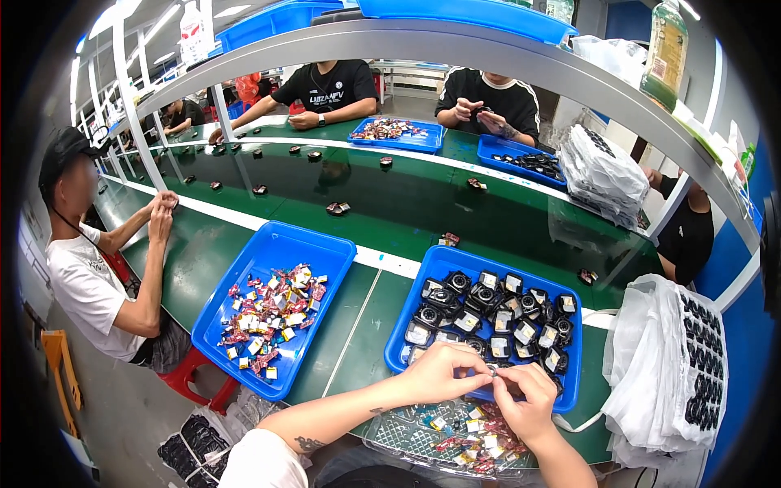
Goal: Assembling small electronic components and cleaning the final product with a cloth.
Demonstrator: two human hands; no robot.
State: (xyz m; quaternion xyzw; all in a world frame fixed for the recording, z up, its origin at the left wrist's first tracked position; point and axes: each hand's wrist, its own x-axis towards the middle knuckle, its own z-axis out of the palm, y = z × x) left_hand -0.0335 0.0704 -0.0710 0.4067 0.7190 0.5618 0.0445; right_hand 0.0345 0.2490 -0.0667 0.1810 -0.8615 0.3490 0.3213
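My left hand (449, 372) and my right hand (527, 394) meet fingertip to fingertip, both pinching a small piece between thumbs and fingers. What it is I cannot make out; the fingers cover most of it. Both hands are over the near edge of a blue tray (391, 332) full of black housings with round lens-like fronts (457, 282), some showing pale labels. Below my hands lies a clear plastic tray (394, 424) with small red, white and yellow parts (480, 443) in it.
Left stands another blue tray (213, 302) with similar small parts. A dark conveyor belt (407, 199) carries scattered black pieces beyond a white strip. White-wrapped stacks of black parts (663, 366) stand at right. A metal shelf (455, 55) spans overhead. Co-workers sit at left and across.
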